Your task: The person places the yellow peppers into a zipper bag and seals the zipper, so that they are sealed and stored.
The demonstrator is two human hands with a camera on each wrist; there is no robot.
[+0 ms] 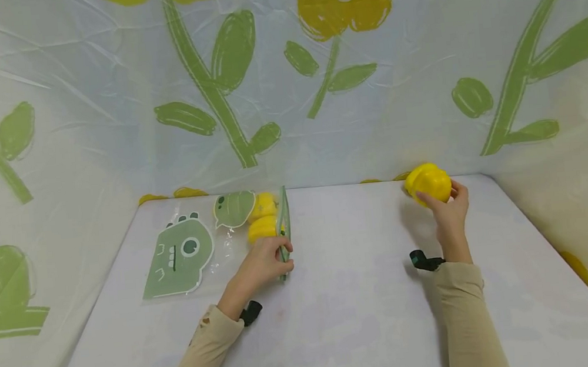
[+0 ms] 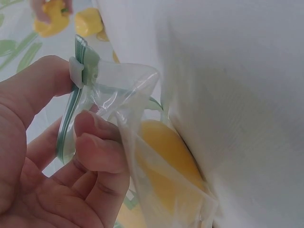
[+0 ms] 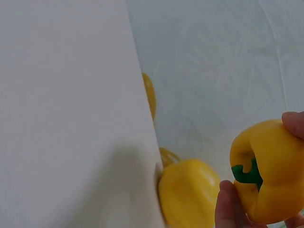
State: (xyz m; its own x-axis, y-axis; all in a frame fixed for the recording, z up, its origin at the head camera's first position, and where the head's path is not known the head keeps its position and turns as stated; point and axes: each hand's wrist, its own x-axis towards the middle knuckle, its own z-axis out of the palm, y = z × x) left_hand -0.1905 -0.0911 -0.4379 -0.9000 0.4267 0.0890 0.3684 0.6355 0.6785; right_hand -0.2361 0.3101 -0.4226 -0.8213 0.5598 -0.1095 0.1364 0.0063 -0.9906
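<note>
On the left, a clear zip bag (image 1: 238,265) with green cartoon prints lies on the table, yellow pieces (image 1: 262,229) inside it. My left hand (image 1: 264,261) holds the bag by its green zip edge (image 2: 70,118), where a white slider (image 2: 76,72) shows near the thumb. At the back right, a yellow bell pepper (image 3: 280,171) with a green stem is gripped by my right hand (image 1: 450,214), raised off the table. Just behind it a second yellow bell pepper (image 3: 190,192) rests on the table, mostly hidden in the head view.
A white tabletop (image 1: 347,296) spreads between the hands. Behind it hangs a pale sheet (image 1: 373,122) printed with flowers, which also covers both sides. Black wrist mounts (image 1: 426,260) sit at both cuffs.
</note>
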